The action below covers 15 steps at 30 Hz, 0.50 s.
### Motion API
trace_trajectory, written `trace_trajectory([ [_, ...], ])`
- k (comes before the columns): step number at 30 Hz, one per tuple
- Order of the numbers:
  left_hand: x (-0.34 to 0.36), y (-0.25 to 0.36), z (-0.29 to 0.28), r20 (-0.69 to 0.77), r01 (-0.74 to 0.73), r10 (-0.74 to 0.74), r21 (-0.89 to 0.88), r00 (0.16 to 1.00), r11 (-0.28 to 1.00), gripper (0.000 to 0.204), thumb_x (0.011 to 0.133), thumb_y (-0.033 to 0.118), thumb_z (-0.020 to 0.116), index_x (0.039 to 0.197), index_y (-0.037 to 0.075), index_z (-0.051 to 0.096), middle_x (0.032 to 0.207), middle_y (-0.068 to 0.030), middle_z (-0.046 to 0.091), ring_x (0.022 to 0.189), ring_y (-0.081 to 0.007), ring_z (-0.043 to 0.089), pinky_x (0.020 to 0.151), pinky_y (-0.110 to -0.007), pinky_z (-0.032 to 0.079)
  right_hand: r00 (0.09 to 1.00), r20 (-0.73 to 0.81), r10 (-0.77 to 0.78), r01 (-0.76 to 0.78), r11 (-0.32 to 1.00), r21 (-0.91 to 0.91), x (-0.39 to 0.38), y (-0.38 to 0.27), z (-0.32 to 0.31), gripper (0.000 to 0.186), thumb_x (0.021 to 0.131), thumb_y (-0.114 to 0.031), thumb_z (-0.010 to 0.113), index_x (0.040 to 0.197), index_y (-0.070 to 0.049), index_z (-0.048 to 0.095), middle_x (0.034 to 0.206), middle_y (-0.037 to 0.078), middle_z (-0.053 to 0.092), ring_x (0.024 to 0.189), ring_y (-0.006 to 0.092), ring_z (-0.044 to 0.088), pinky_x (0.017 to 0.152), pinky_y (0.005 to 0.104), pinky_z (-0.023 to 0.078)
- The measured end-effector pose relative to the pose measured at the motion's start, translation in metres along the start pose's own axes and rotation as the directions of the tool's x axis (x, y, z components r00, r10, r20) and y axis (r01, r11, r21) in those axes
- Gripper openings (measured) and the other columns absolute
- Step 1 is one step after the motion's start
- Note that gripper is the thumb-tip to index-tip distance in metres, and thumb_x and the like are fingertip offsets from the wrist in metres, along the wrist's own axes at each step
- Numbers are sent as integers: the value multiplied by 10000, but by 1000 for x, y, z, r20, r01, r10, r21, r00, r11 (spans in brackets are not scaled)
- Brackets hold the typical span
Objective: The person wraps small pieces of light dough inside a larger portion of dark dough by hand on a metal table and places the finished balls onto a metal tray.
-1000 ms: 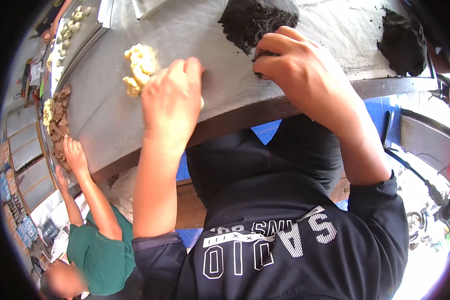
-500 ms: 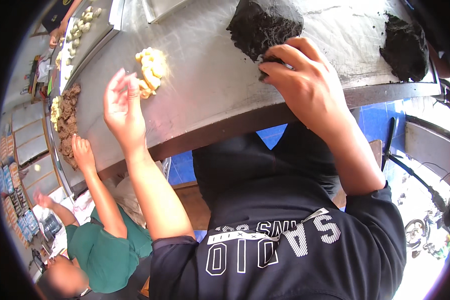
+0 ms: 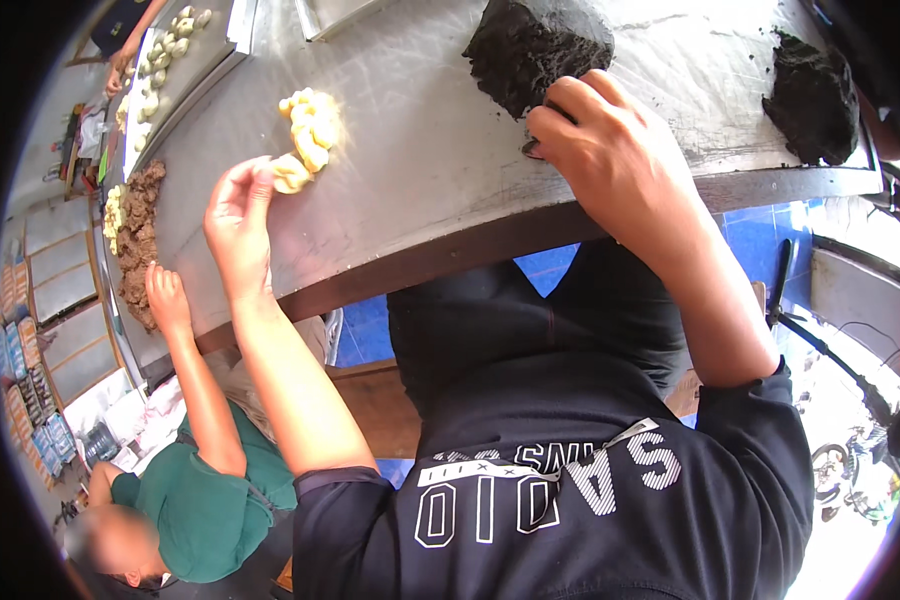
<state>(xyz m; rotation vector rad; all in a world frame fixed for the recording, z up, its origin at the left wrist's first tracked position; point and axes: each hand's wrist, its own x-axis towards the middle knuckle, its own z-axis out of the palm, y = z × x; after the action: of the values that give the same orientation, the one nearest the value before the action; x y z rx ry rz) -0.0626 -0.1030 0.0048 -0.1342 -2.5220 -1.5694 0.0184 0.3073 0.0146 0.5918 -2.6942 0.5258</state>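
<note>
My right hand (image 3: 605, 150) is curled at the near edge of a large dark black dough lump (image 3: 540, 55), its fingers closed around a dark bit of dough that shows only at the fingertips. Beside a small heap of pale yellow, dough-like pieces (image 3: 313, 130), my left hand (image 3: 240, 220) has thumb and fingertips drawn together. Whatever lies between those fingertips is hidden. The nearest yellow piece sits right by the thumb. Both hands are over the metal table (image 3: 410, 150).
A second black dough lump (image 3: 815, 100) lies at the table's right end. At left are a crumbly brown mass (image 3: 140, 240), a tray of pale green balls (image 3: 175, 45) and a co-worker in a green shirt (image 3: 210, 500). A dark stand (image 3: 830, 350) rises at right.
My left hand's fingers have come together, and the hand has shifted slightly left. My right hand's fingers have curled in more. The co-worker's raised hand has dropped from sight.
</note>
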Motion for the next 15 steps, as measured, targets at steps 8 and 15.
trace_trajectory([
  [8,0,10,0,-250,-271,306,167,919,948,247,1162,87,696,1356,-64,726,1139,-112,815,1017,-166,783,958,-328,638,979,-33,201,-195,971,138,-22,8,-8,270,875,-125,888,1088,-57,735,1138,103,707,1133,339,699,948,471,604],
  [15,-1,10,17,-165,-204,239,207,957,957,228,1148,49,697,1331,-73,757,1123,-124,813,940,-161,791,826,-325,682,990,-140,18,6,985,170,-14,18,4,265,900,-128,867,1133,-63,759,1116,96,704,1095,332,692,960,446,607],
])
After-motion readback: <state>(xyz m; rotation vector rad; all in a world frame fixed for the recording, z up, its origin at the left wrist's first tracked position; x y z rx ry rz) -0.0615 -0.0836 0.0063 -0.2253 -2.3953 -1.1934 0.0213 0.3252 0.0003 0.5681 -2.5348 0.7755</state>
